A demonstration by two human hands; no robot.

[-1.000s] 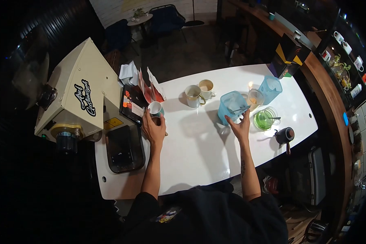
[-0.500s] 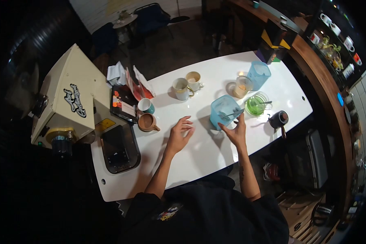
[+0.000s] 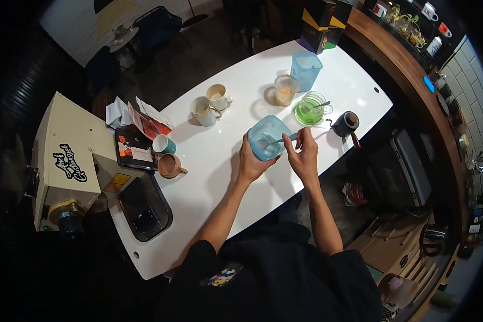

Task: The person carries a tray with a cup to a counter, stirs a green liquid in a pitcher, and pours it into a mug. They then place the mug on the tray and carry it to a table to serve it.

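My left hand (image 3: pixel 254 162) is wrapped round the side of a translucent blue plastic container (image 3: pixel 267 126), its open top tilted towards me. Between the fingertips of my right hand (image 3: pixel 304 154) is the handle of a metal spoon (image 3: pixel 279 142), whose bowl rests inside the container. Some pale contents seem to cling in there, though I cannot make out what they are. Just beyond my right hand stands a glass cup of green liquid (image 3: pixel 308 111) with a spoon in it. A glass with a light-brown drink (image 3: pixel 284 95) is farther back, beside a second blue container (image 3: pixel 306 72).
A dark long-handled pot (image 3: pixel 346 123) sits on the right of the white table (image 3: pixel 209 198). Two pale mugs (image 3: pixel 203 111) are at the back left. A brown mug (image 3: pixel 169 166) and a teal cup (image 3: pixel 164 144) stand near the cream grinder-like machine (image 3: pixel 70 145).
My left hand has gone from empty to holding the blue container, which is now tilted towards me. My right hand has moved from beside the container to gripping the spoon. The view has shifted.
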